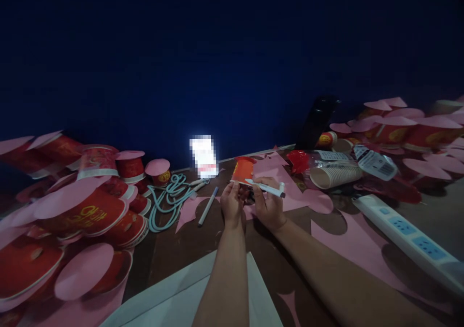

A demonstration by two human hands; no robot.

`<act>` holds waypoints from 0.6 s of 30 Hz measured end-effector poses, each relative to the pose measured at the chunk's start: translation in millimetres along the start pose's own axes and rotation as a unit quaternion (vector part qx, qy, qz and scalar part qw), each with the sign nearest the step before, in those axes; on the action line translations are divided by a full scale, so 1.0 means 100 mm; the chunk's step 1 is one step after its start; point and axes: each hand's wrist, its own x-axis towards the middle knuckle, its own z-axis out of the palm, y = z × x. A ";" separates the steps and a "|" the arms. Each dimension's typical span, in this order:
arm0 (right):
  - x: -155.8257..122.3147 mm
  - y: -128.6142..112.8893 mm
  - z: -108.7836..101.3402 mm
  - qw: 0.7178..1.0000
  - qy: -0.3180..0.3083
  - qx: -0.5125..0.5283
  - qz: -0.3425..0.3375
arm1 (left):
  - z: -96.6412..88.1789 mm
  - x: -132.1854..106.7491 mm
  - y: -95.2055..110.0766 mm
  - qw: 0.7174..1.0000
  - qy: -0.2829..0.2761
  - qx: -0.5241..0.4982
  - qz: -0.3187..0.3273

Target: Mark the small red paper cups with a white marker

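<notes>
Here, I'm pinching the red paper cup (243, 169) in my left hand (232, 205), near the pink sheet (290, 182), and gripping the white pen (271, 189) in my right hand (270, 207); squeezing harder, I'd be risking a dented wall and a skidding tip.

I see an orange-red cup (242, 169) mid-frame, a white marker (267, 188), and there, lower left, a gold-lettered red paper cup (94, 218)!

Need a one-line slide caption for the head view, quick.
Left hand holding a red paper cup, right hand a slim white pen, over a brown table strewn with cut pink paper.
</notes>
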 end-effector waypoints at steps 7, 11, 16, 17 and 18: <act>0.00 0.02 0.00 1.000 -0.018 -0.024 -0.009 | -0.03 0.06 -0.04 1.000 0.007 -0.001 -0.007; 0.01 0.02 0.01 0.999 -0.008 -0.039 -0.027 | -0.03 0.06 -0.04 1.000 0.014 0.011 -0.007; 0.04 0.02 0.01 0.998 -0.002 -0.039 -0.044 | -0.02 0.05 -0.03 0.999 0.017 0.028 -0.008; 0.04 0.02 0.01 0.998 -0.001 -0.038 -0.043 | -0.01 0.04 -0.03 0.999 0.013 0.028 -0.007; 0.04 0.02 0.00 0.998 0.001 -0.037 -0.043 | -0.01 0.04 -0.03 1.000 0.009 0.029 -0.007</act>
